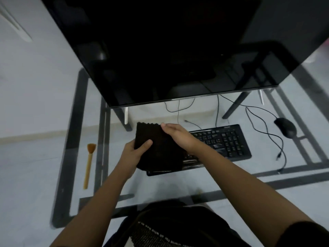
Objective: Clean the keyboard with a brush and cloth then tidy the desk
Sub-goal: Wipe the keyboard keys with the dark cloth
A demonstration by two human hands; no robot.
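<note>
Two hands, yours, hold the dark cloth [156,147] over the left end of the keyboard [226,141]. Your left hand [135,152] grips its lower left edge, thumb on top. Your right hand [178,134] pinches the upper right corner, fingers close together. The brush [89,163] lies on the glass desk [204,182], well left of the keyboard, bristles away from you. The mouse [285,127] sits right of the keyboard, below the monitor [160,50].

Bench [293,177]: clear glass, glossy. Cloth [156,148]: dark, matt fabric. Brush [89,163]: wooden handle. Keyboard [226,141]: matt black plastic.
</note>
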